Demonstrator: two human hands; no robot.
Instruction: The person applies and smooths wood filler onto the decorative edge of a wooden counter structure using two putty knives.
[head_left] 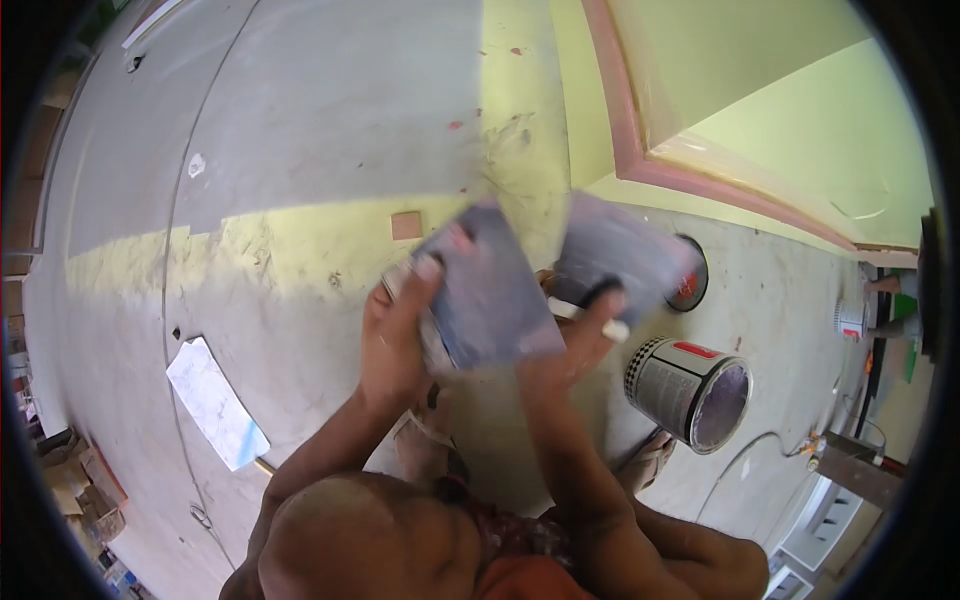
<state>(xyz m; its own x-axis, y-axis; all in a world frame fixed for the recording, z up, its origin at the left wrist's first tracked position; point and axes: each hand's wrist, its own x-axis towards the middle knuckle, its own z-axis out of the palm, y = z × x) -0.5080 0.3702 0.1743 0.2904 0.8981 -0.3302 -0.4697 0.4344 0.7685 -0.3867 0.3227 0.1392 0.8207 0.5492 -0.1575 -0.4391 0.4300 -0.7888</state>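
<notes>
My left hand (395,335) is closed on the edge of a flat grey scraper (495,295), thumb across its face, which carries a pinkish smear. A second grey scraper (615,245), blurred by motion, is gripped by my right hand (572,350); a white strip runs along its near edge. The two blades are held up side by side, tilted toward each other, above the floor. Right of my right forearm is a labelled tin (665,390), its open mouth facing right with greyish residue inside. Beyond it lies a round black-rimmed lid (690,280) with red on it.
A pale yellow-green panel (780,130) with a pink border rises at upper right. On the grey floor (300,350) are a white marbled tile (217,405) and a small brown square (406,225). Another person's hand (885,285) is near a second tin (851,320) at far right. Cardboard boxes (85,490) stand at left.
</notes>
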